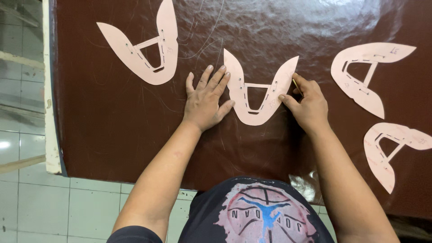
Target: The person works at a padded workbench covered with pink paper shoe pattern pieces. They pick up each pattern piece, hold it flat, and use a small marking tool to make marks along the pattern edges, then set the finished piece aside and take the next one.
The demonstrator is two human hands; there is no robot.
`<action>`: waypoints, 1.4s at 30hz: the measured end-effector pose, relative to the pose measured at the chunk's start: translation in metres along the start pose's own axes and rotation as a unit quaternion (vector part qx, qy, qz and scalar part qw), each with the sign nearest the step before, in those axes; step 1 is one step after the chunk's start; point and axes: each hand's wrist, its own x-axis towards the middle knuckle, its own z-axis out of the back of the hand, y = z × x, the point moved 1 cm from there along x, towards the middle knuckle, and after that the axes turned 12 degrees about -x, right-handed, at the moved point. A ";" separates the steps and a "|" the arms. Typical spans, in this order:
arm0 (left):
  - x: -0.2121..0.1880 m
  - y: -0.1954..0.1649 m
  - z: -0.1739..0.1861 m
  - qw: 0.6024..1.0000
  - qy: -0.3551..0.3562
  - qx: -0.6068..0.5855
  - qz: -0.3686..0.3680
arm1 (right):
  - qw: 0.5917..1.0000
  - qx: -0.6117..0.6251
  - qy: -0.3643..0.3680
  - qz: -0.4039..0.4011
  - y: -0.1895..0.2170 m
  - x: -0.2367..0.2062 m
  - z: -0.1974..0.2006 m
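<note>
A pink U-shaped paper pattern (258,92) lies flat mid-counter on a dark brown leather sheet (112,126). The left hand (206,101) presses flat, fingers spread, against its left arm. The right hand (308,105) pinches a thin pen (297,86) at its right edge. Three more pink patterns lie far left (144,47) and right (366,74), (389,150).

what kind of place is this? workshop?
Likely a shoe or leather-goods workshop. A dark brown leather sheet covers the table, with pink card patterns laid on it. The left hand presses one flat; the right hand holds a thin marking tool at its edge.
</note>
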 end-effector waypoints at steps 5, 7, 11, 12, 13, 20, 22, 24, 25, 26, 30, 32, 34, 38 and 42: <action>0.001 0.000 0.000 1.000 -0.002 0.003 0.000 | 1.000 -0.007 0.004 -0.005 0.000 0.001 0.000; 0.000 0.000 -0.001 1.000 -0.002 0.005 -0.001 | 1.000 -0.010 0.008 -0.009 0.000 0.001 0.000; 0.000 0.001 -0.004 1.000 -0.004 0.009 -0.005 | 1.000 -0.003 0.003 -0.005 -0.002 0.000 -0.002; 0.000 0.001 -0.004 1.000 -0.006 0.009 -0.007 | 1.000 -0.001 0.004 -0.008 -0.003 0.000 -0.002; 0.000 0.001 -0.005 1.000 -0.006 0.009 -0.007 | 1.000 0.001 0.005 -0.011 -0.004 0.000 -0.002; 0.000 0.001 -0.005 1.000 -0.011 0.000 -0.016 | 1.000 -0.002 0.006 -0.007 -0.005 0.001 -0.002; -0.001 0.001 -0.006 1.000 -0.008 0.001 -0.018 | 1.000 -0.003 0.008 -0.005 -0.004 0.001 -0.002; -0.001 0.000 -0.005 1.000 -0.011 -0.001 -0.024 | 1.000 -0.003 0.011 -0.007 -0.002 0.000 0.000; 0.000 -0.001 -0.005 1.000 -0.008 -0.002 -0.023 | 1.000 -0.002 0.013 -0.008 -0.002 0.000 0.000; 0.000 -0.001 -0.003 1.000 -0.005 -0.003 -0.021 | 1.000 -0.004 0.014 -0.008 -0.001 0.000 0.001; 0.003 -0.013 0.011 1.000 -0.012 -0.015 -0.024 | 1.000 -0.012 0.019 -0.009 0.002 -0.001 0.001; 0.006 -0.024 0.018 0.999 0.040 -0.002 0.006 | 1.000 -0.016 0.022 -0.009 0.002 -0.001 0.000; 0.015 -0.035 0.021 0.992 0.117 0.007 0.044 | 1.000 -0.020 0.020 -0.007 0.001 0.000 -0.001; 0.032 -0.062 -0.002 0.974 0.139 -0.034 0.173 | 1.000 -0.012 0.006 0.008 0.002 0.002 -0.002; 0.050 -0.070 -0.041 0.952 0.253 0.130 0.112 | 0.999 -0.031 -0.014 0.015 0.016 0.012 0.005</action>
